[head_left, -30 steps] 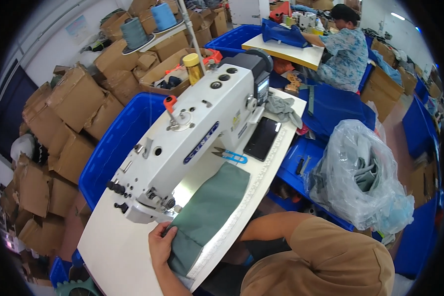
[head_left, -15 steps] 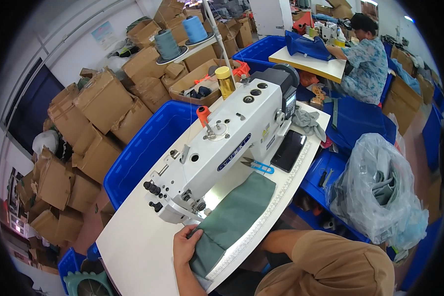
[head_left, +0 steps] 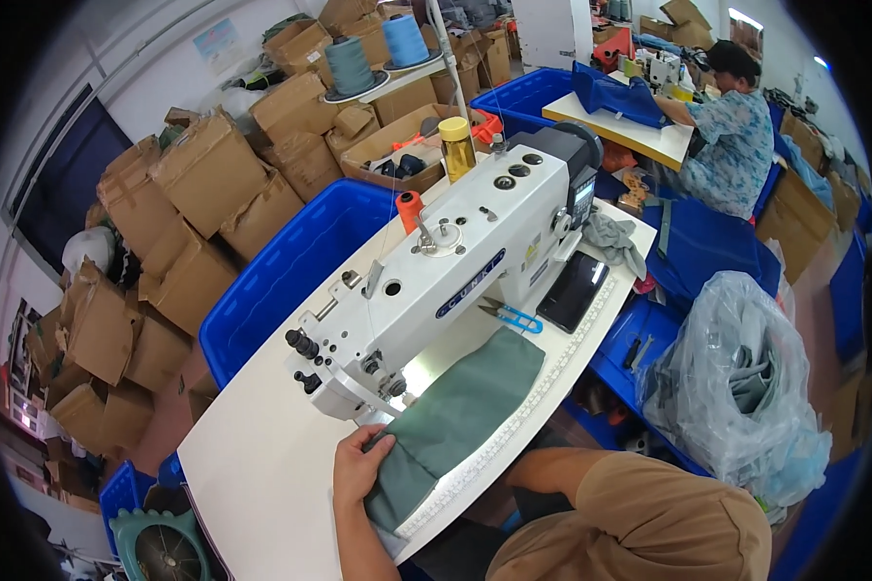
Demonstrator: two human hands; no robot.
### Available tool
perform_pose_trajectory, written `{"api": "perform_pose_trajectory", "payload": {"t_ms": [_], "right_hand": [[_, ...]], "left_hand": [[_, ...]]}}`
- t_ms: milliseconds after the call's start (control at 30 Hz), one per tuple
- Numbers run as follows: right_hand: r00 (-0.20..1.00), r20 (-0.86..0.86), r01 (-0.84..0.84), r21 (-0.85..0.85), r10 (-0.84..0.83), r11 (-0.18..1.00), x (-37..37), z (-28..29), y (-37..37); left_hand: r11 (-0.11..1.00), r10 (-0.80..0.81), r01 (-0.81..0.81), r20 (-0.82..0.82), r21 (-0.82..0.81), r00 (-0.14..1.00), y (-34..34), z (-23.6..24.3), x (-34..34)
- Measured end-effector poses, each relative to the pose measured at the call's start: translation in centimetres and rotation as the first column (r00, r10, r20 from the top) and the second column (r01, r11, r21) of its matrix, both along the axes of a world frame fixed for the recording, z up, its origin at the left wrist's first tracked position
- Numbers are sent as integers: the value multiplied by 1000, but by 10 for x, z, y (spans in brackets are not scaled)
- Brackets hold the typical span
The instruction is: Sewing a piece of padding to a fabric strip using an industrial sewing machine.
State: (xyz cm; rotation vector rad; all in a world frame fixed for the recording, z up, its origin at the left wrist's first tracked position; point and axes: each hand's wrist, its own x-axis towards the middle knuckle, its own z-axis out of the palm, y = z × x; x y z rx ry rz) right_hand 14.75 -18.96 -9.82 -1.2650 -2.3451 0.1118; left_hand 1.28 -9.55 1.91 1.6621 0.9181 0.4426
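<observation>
A grey-green fabric piece (head_left: 465, 412) lies on the white sewing table under the arm of a white sewing machine (head_left: 426, 281). My left hand (head_left: 360, 467) grips its near left edge, thumb on top, just in front of the machine's needle area; the fingertips are partly hidden. My right forearm (head_left: 543, 471) reaches down past the table's front edge, and the hand on it is out of sight below the tabletop. Blue-handled thread snips (head_left: 515, 318) and a black phone (head_left: 573, 290) rest beyond the fabric, to its right.
A blue bin (head_left: 291, 261) stands behind the table, with stacked cardboard boxes (head_left: 208, 174) farther left. At right sits a clear plastic bag (head_left: 731, 378) of grey-green cloth. Thread cones (head_left: 350, 68) stand on a rack. Another person (head_left: 731, 145) works at the far right table.
The camera view has shifted slightly. My left hand stays on the fabric's edge, and the fabric lies in nearly the same place by the machine.
</observation>
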Motion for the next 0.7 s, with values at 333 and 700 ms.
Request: {"api": "perform_pose_trajectory", "payload": {"t_ms": [333,700], "right_hand": [[998,57,0,-138,8,990,0,-3,-9],[943,-68,-320,-460,327,828,12,-33,-18]], "left_hand": [[1000,12,-12,-29,-5,1000,-8,0,-3],[1000,1,0,-68,10,998,5,4,1]]}}
